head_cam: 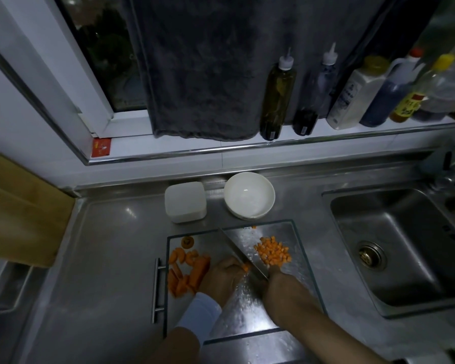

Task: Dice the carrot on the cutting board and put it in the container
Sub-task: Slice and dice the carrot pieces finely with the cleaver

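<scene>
The left hand [225, 275] is lying curled over a short carrot strip [246, 267] near the middle of the glass cutting board [297, 232], its fingers bent down and pinning the strip so that only the orange end is poking out on the right, toward the blade. The right hand [273, 279] is wrapping its fingers round the handle of the knife [241, 254], whose blade is running diagonally from the far left to the near right, just beside the left knuckles and touching the exposed end of the strip. The strip's long axis seems to be lying roughly across the blade, though most of it is hidden under the hand. So the coming cut is turning on that narrow gap: the carrot is lying left of the edge and the left fingers are the nearer ones. The diced pile [272, 250] is sitting on the far side of the blade, to its right, and the uncut sticks [188, 274] are waiting at the board's left edge, within reach of the left hand. The white square container [185, 202] is standing on the tabletop [111, 258] beyond the board's far left corner, next to a white bowl [248, 195]; no carrot is showing in either.
</scene>
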Available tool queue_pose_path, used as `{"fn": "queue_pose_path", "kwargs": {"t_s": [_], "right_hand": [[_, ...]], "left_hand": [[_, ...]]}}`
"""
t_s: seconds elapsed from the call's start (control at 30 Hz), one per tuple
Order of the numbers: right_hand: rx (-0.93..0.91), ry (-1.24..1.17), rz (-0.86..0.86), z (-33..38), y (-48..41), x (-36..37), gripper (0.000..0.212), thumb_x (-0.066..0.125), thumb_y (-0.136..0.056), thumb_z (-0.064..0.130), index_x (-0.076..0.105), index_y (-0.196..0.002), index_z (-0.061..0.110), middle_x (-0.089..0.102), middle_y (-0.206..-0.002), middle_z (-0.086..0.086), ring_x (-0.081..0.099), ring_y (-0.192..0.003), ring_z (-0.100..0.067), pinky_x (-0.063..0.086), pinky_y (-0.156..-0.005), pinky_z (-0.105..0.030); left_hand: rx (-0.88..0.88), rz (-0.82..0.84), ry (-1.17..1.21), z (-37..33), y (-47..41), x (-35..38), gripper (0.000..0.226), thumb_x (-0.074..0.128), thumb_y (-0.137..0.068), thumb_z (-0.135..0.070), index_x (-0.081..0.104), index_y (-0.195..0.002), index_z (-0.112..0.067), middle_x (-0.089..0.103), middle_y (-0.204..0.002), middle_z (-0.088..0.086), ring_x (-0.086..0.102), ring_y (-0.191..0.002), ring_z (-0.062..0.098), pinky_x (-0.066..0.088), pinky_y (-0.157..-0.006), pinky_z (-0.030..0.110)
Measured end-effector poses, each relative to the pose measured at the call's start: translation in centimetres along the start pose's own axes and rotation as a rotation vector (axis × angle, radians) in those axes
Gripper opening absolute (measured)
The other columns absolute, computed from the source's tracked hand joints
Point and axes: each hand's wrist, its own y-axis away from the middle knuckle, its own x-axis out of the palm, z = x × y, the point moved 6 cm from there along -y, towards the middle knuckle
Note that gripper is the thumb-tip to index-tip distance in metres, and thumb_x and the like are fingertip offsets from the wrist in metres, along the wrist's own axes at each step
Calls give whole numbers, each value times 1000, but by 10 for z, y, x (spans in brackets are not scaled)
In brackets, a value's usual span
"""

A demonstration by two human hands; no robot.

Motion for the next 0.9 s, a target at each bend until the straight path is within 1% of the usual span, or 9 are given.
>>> {"fn": "queue_pose_path", "kwargs": {"t_s": [0.13,0.3,0.37,0.47,0.53,0.6,0.7,0.8,0.9], "right_hand": [[6,30,87,0,-11,4,27,46,-99,20,54,-120,7,63,-120,-12,62,-111,-24,45,-81,-24],[-14,20,166,0,-31,22,27,44,-100,20,57,-117,3,62,-120,-15,60,-111,-26,44,-87,-25],[-14,-23,134,3,-37,24,25,45,-100,20,58,-115,5,64,-118,-14,62,-108,-25,41,-80,-22],[-21,-67,104,10,-44,21,21,45,-100,16,60,-109,5,67,-110,-15,63,-101,-26,32,-68,-17],[-19,-110,79,13,-44,17,19,46,-99,18,60,-108,9,68,-108,-14,64,-99,-27,35,-69,-20],[-6,-142,56,11,-39,13,19,48,-98,26,61,-105,15,69,-106,-11,65,-98,-27,44,-73,-26],[-12,-128,-1,10,-23,5,25,49,-97,34,61,-109,15,70,-106,-9,66,-100,-27,50,-83,-31],[34,-88,-1,5,-7,4,34,44,-97,41,58,-115,15,67,-114,-9,64,-108,-27,49,-90,-33],[51,-2,18,1,1,12,30,42,-98,31,56,-118,15,64,-121,-8,62,-112,-23,47,-92,-29]], "left_hand": [[-7,-30,30,-1,0,-3,12,63,-77,-15,73,-72,-18,66,-79,-4,58,-70,1,43,-71,3],[-26,-34,128,2,-1,-1,11,69,-72,-2,73,-74,-12,66,-81,2,57,-76,4,28,-82,-8],[-36,-50,179,4,-1,-1,11,69,-72,2,73,-74,-8,67,-81,5,54,-83,6,27,-83,-8],[-50,-89,219,6,0,-1,13,62,-81,-10,73,-73,-7,66,-79,6,53,-81,6,28,-83,-7],[-37,-91,205,5,0,0,21,56,-83,-15,72,-72,-8,65,-76,4,53,-77,6,26,-82,-8],[-30,-69,184,3,1,-1,14,62,-80,-14,72,-70,-13,65,-75,1,54,-71,5,24,-82,-8],[-10,-60,162,4,0,1,16,73,-68,-1,74,-71,-17,66,-77,-1,56,-72,5,26,-83,-6],[3,-76,156,6,1,2,19,71,-69,0,76,-78,-16,69,-84,-1,59,-80,5,32,-89,-3],[-13,-33,140,12,4,10,22,65,-77,-3,75,-90,-17,69,-101,-2,63,-93,6,45,-92,15]]}}
